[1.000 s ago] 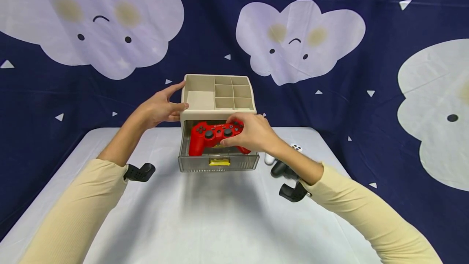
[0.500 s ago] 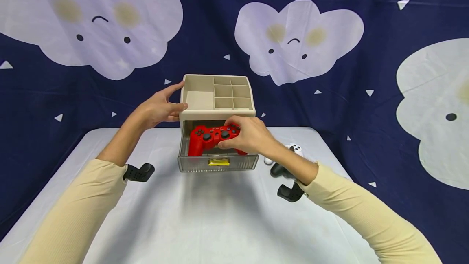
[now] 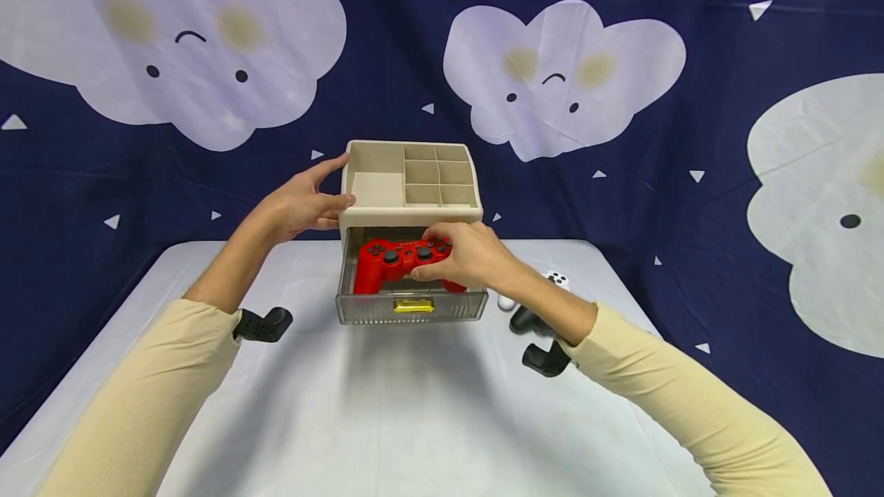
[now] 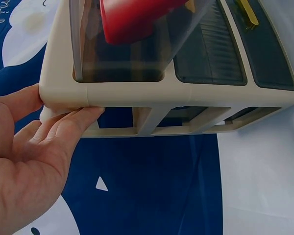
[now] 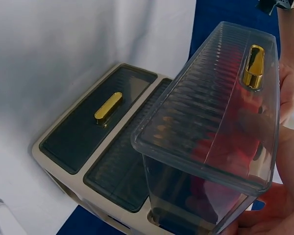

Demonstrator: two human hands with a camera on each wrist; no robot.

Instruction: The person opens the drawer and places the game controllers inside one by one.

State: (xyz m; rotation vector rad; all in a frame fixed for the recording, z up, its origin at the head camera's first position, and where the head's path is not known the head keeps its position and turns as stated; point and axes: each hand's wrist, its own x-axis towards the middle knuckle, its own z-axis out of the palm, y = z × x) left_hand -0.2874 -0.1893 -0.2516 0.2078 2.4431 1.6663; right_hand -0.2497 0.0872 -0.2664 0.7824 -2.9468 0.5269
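A cream desktop drawer organizer (image 3: 411, 216) stands on the white table, its clear top drawer (image 3: 366, 308) pulled out by the gold handle side. Inside that drawer sits a red game controller (image 3: 371, 271), its buttons facing up and toward me. My right hand (image 3: 476, 255) grips the controller's right end, thumb in front and fingers over the far edge. With my left hand (image 3: 297, 202) I hold the organizer's upper left side; in the left wrist view the fingers (image 4: 83, 120) reach under the side rim. Two lower drawers with gold handles (image 5: 108, 106) are closed.
A black game controller (image 3: 526, 320) and a white one (image 3: 558, 279) lie on the table (image 3: 414, 420) to the right, partly behind my right forearm. The organizer's top has several compartments (image 3: 421, 172). A dark blue cloth (image 3: 394, 60) with clouds hangs behind.
My right hand has lowered the red controller slightly deeper into the open drawer, and it now lies flatter. The left hand and the organizer have stayed in place.
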